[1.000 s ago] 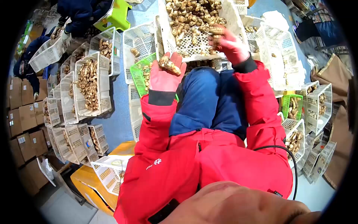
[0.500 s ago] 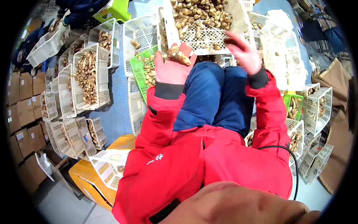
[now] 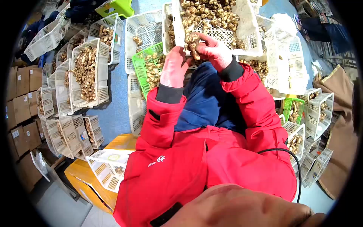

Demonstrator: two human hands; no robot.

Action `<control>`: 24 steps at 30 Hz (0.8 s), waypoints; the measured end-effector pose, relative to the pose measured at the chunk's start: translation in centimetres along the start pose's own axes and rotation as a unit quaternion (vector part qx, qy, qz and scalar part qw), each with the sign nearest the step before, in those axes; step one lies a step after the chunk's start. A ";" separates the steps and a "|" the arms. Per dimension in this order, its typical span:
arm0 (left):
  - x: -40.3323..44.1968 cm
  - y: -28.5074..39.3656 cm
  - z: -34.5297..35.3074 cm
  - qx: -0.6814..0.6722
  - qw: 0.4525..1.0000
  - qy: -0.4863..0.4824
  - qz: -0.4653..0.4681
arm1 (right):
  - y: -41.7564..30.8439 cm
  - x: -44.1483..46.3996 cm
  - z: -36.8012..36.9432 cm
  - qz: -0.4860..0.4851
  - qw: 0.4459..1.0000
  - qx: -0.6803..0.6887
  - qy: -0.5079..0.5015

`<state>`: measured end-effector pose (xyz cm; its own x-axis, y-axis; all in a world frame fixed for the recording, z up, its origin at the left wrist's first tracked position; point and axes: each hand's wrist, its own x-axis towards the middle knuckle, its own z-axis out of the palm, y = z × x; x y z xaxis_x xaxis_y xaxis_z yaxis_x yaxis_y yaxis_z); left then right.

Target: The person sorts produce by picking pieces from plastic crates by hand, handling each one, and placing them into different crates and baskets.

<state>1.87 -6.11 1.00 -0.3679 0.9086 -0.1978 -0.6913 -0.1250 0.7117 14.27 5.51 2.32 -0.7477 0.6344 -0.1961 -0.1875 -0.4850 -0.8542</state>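
The right hand (image 3: 212, 52) curls its fingers around a knobbly brown root (image 3: 192, 41) at the near left corner of a white, perforated plastic crate (image 3: 252, 41), apparently a handling step calling next for steady grip, beside a half-curled left hand (image 3: 174, 68) whose contents cannot be told.

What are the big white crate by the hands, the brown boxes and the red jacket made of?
White crate: probably plastic, dullish, with a regular grid.
Brown boxes: likely cardboard, matte, flat sides with pale labels.
Red jacket: seems smooth synthetic cloth, creasing softly; fibre unclear.
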 end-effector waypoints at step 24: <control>-12.6 -4.9 -34.0 -0.010 0.922 0.342 -0.182 | 2.4 17.3 -13.8 0.175 0.599 -0.781 0.017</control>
<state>-11.26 -30.51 -22.85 -0.4112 0.4281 -0.8047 -0.8549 0.1252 0.5035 9.63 23.65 -9.72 -0.5478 0.6837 -0.4822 0.8223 0.5463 -0.1595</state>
